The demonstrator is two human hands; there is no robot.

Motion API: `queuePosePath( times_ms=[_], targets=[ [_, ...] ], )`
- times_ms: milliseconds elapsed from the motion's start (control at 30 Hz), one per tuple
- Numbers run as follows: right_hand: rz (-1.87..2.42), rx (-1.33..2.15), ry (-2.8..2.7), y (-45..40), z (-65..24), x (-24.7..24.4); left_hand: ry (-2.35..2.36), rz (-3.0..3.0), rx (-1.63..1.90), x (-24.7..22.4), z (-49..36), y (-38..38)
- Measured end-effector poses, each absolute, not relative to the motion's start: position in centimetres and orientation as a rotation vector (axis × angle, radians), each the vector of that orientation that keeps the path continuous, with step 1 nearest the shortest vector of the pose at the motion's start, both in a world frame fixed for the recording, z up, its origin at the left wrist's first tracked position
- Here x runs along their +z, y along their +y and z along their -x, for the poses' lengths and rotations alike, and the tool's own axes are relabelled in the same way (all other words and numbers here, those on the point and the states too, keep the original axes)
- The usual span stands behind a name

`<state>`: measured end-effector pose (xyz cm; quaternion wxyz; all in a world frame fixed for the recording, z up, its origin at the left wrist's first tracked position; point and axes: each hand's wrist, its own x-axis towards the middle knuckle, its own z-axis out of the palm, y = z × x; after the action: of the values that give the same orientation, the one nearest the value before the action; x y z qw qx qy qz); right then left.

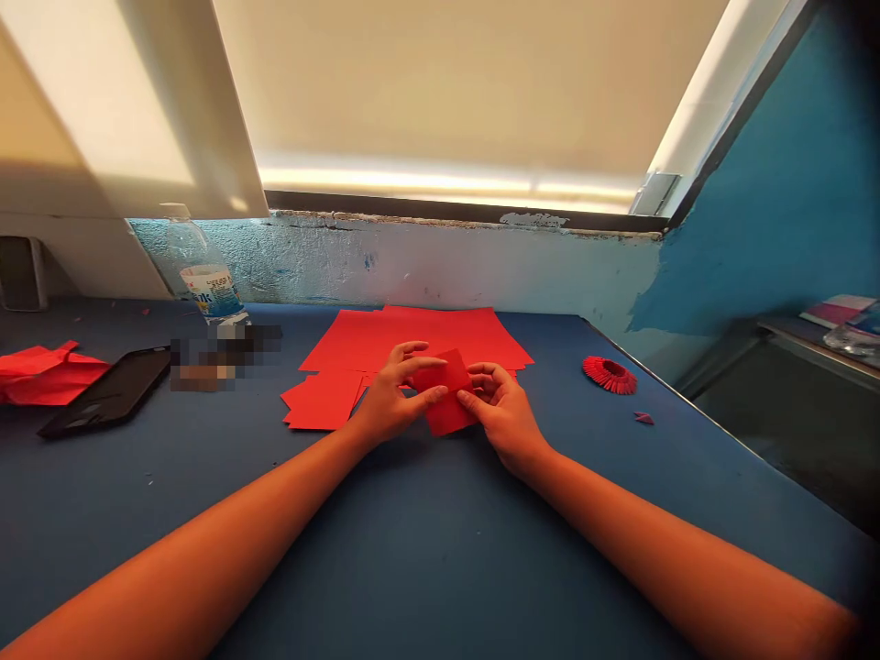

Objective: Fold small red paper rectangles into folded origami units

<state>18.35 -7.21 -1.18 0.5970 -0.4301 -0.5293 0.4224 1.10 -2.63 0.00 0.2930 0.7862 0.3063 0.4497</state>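
Observation:
A small red paper piece [448, 408] is held up between both hands, tilted, above the blue table [440, 568]. My left hand [395, 394] grips its left side between thumb and fingers. On the right edge, my right hand [503, 412] pinches the same piece with the thumb in front. Behind the hands lie large red sheets [412, 335], spread flat. Smaller red pieces [323, 401] lie just left of my left hand.
At the right are a ring of folded red paper [610, 376] and a small folded piece [643, 418]. A black phone case [110, 392], crumpled red paper [51, 374] and a plastic bottle [212, 289] stand or lie at the left. A wall rises behind.

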Motion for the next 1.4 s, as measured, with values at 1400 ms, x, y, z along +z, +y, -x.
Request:
queuePosePath(
  times_ms=[1400],
  targets=[
    [1.208,0.346,-1.629,-8.5,-17.8,-0.2,0.748,-2.419,1.145,0.4,-1.7,-3.5]
  ],
)
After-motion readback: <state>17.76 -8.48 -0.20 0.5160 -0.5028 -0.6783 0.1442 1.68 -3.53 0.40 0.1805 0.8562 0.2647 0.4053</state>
